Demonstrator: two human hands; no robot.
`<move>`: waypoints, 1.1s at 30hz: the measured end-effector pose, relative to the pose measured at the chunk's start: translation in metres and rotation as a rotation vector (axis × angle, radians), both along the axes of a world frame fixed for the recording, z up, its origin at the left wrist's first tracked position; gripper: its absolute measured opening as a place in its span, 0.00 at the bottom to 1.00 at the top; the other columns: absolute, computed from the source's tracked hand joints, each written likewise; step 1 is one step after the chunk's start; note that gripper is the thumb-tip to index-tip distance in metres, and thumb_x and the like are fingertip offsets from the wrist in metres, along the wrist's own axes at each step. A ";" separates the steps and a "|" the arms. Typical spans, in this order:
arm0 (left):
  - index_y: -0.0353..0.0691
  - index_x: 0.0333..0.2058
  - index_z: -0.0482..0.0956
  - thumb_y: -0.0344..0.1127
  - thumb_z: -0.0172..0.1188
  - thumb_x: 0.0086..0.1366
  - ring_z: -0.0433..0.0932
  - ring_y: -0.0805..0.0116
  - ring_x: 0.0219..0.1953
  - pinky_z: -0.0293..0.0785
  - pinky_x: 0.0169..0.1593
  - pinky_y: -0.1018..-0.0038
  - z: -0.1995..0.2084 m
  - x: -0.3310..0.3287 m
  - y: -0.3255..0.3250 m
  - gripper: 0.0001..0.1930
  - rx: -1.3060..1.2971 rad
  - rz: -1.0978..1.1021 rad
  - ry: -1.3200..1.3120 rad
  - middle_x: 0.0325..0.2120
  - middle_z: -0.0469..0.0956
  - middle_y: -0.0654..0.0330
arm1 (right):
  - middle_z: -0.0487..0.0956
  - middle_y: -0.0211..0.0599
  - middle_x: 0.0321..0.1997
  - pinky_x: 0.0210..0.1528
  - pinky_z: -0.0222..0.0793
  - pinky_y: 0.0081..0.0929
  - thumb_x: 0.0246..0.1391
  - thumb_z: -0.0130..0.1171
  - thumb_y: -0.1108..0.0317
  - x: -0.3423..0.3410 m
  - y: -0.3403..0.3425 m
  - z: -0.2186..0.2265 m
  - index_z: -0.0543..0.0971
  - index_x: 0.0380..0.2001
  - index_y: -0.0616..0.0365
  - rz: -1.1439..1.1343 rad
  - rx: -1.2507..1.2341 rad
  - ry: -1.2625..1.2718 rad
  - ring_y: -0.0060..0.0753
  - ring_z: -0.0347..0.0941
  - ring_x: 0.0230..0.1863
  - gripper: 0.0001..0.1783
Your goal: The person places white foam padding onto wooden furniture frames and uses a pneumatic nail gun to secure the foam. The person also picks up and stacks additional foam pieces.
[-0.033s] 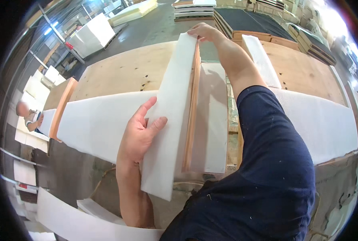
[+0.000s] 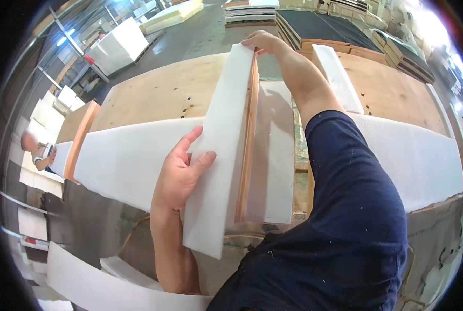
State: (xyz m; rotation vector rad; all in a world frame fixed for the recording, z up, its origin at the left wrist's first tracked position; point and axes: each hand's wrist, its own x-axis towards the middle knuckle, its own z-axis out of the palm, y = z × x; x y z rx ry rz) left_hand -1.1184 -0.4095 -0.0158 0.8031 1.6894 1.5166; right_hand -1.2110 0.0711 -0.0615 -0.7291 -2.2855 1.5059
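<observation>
One head-worn fisheye view looks steeply down and forward from above the plywood worktable [image 2: 153,98], close to it. The near edge sits low in frame, the far workshop floor curves along the top, and straight edges bow toward the dark rim.

Long white foam strip [image 2: 218,150] lies along an upright wooden board [image 2: 247,150].

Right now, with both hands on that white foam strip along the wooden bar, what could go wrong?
The foam strip overhangs the near end of the wooden bar unsupported, so it could sag or slide off line. The left hand only presses it flat and the right hand holds the far tip, so the middle may bow. The wide foam sheet underneath could shift too.
</observation>
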 end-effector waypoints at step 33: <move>0.23 0.51 0.68 0.40 0.65 0.57 0.79 0.74 0.30 0.74 0.33 0.80 -0.010 0.005 -0.014 0.30 -0.077 -0.002 0.042 0.32 0.80 0.52 | 0.58 0.63 0.64 0.67 0.48 0.40 0.48 0.33 0.21 0.085 -0.213 0.012 0.63 0.57 0.74 0.415 1.096 -0.436 0.58 0.53 0.67 0.59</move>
